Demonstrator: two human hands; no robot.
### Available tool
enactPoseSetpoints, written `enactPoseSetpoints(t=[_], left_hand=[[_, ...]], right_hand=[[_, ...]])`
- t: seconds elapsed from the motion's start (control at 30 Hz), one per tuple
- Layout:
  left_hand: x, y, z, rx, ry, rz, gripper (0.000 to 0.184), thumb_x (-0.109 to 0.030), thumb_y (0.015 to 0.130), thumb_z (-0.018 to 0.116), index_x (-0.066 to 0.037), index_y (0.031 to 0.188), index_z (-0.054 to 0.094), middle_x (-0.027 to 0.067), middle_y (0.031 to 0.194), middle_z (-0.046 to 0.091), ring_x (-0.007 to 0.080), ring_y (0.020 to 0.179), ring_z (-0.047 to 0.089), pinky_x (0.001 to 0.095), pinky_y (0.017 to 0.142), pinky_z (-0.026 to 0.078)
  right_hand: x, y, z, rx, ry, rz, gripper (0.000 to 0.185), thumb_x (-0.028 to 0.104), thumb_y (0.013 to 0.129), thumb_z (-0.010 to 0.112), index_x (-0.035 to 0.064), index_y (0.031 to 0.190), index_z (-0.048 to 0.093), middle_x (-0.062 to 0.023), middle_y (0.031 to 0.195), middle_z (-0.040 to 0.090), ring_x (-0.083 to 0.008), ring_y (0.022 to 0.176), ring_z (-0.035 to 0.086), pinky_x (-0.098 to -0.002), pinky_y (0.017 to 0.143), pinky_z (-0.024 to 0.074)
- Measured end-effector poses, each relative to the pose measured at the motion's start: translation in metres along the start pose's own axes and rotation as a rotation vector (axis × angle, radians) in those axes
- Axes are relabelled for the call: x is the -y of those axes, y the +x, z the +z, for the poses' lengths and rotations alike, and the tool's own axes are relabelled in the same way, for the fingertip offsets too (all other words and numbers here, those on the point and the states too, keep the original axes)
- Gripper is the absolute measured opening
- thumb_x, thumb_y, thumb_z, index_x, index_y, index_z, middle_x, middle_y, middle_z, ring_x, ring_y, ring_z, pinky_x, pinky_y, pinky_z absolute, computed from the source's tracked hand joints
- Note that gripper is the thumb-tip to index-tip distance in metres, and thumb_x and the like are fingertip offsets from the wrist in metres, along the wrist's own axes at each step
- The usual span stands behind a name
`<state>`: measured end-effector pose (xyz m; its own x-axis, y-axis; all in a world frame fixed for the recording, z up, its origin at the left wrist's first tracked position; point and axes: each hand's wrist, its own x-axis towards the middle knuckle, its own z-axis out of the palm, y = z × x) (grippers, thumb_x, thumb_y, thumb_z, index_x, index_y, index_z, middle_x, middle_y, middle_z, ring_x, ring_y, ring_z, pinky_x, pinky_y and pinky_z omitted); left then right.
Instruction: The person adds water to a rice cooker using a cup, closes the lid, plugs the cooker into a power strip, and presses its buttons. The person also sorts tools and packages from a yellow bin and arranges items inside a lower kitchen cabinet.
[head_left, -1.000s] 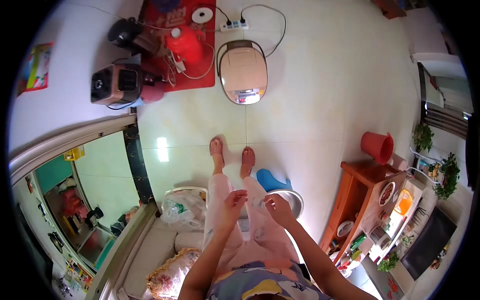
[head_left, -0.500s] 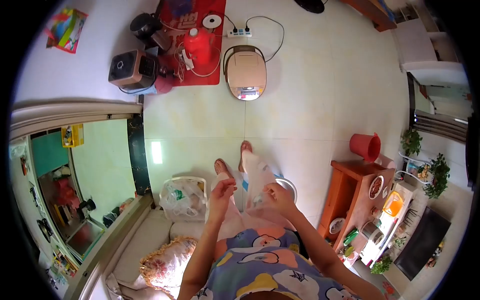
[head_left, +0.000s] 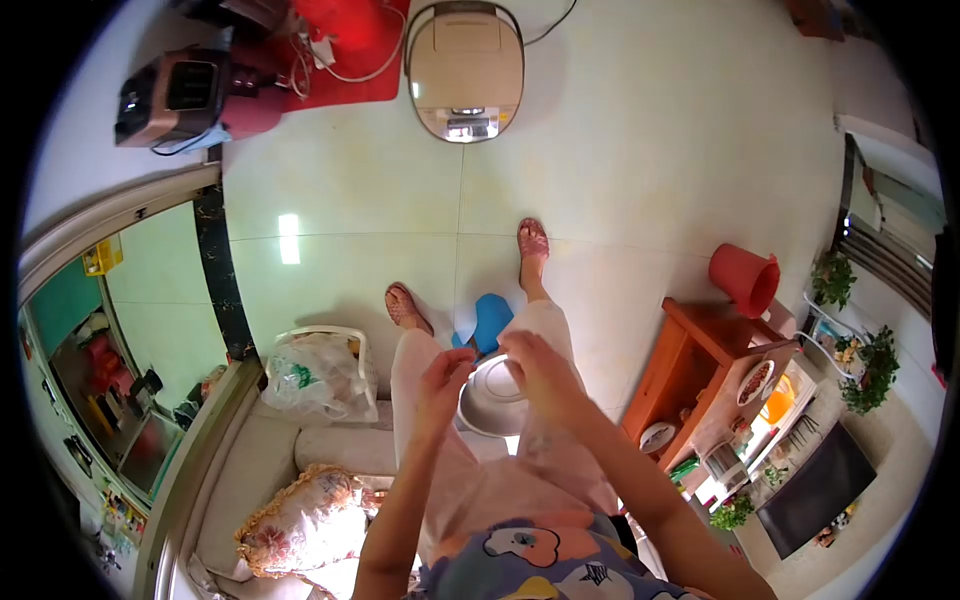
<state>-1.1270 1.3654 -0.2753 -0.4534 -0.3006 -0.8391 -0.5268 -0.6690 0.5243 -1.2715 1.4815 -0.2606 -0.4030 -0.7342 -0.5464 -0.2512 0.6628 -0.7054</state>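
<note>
My left hand (head_left: 444, 382) is closed, with thumb and fingertips pressed together. Just to its right, my right hand (head_left: 538, 366) is closed too, its fingers curled and pinched. Whatever either hand holds is too small or hidden to make out. Below and between the hands, a round metal basin (head_left: 490, 412) shows between my legs. A blue object (head_left: 490, 320), partly hidden, lies on the floor between my feet, just beyond the basin.
A rice cooker (head_left: 466, 75) stands on the floor ahead, beside a red mat (head_left: 362, 85). At left is a white basket (head_left: 368, 370) with plastic bags, near a sofa (head_left: 232, 490). The right side has a red bucket (head_left: 738, 278) and a wooden cabinet (head_left: 655, 385).
The view has shifted forward and down. My feet have moved apart, bringing the basin into view between my legs. My hands have come closer together above it.
</note>
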Motion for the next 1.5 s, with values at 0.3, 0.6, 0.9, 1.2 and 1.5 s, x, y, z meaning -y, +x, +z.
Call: enactPoseSetpoints(t=[0.3, 0.6, 0.9, 1.2, 1.5], left_hand=[[0.019, 0.204, 0.091, -0.096, -0.056, 0.055, 0.025, -0.015, 0.089, 0.053, -0.001, 0.110, 0.058, 0.0063, 0.101, 0.062, 0.0151, 0.092, 0.059, 0.0273, 0.081, 0.043], [0.026, 0.317, 0.092, -0.128, -0.174, 0.062, 0.029, -0.019, 0.087, 0.056, -0.002, 0.110, 0.059, 0.0073, 0.102, 0.061, 0.0153, 0.093, 0.058, 0.0283, 0.081, 0.043], [0.014, 0.362, 0.075, -0.190, -0.145, 0.069, 0.028, -0.014, 0.085, 0.055, -0.001, 0.111, 0.058, 0.0077, 0.107, 0.058, 0.0159, 0.096, 0.056, 0.0282, 0.083, 0.042], [-0.005, 0.384, 0.052, -0.251, -0.103, 0.089, 0.028, -0.009, 0.085, 0.053, -0.001, 0.111, 0.058, 0.0059, 0.109, 0.055, 0.0161, 0.098, 0.054, 0.0299, 0.087, 0.042], [0.005, 0.378, 0.042, -0.233, -0.101, 0.035, 0.030, -0.009, 0.084, 0.054, -0.001, 0.113, 0.057, 0.0061, 0.111, 0.055, 0.0161, 0.099, 0.053, 0.0297, 0.088, 0.042]], right_hand=[[-0.160, 0.214, -0.019, -0.135, -0.238, -0.100, 0.022, -0.002, 0.075, 0.055, 0.0034, 0.096, 0.053, -0.0121, 0.130, 0.044, -0.0309, 0.109, 0.051, -0.0388, 0.085, 0.0453], [-0.216, 0.322, -0.014, -0.191, -0.417, -0.083, 0.024, 0.000, 0.076, 0.057, 0.0059, 0.099, 0.055, -0.0092, 0.144, 0.028, -0.0302, 0.109, 0.052, -0.0405, 0.088, 0.0463], [-0.218, 0.340, -0.016, -0.205, -0.349, 0.012, 0.040, -0.001, 0.069, 0.060, 0.0043, 0.108, 0.053, -0.0194, 0.140, 0.030, -0.0379, 0.117, 0.043, -0.0423, 0.097, 0.0389], [-0.221, 0.351, -0.006, -0.304, -0.278, -0.103, 0.024, -0.005, 0.071, 0.055, 0.0036, 0.093, 0.054, -0.0178, 0.144, 0.024, -0.0387, 0.115, 0.045, -0.0404, 0.095, 0.0419], [-0.209, 0.343, 0.012, -0.151, -0.156, 0.074, 0.026, -0.002, 0.074, 0.055, 0.0066, 0.098, 0.056, -0.0070, 0.145, 0.028, -0.0283, 0.105, 0.054, -0.0391, 0.086, 0.0468]])
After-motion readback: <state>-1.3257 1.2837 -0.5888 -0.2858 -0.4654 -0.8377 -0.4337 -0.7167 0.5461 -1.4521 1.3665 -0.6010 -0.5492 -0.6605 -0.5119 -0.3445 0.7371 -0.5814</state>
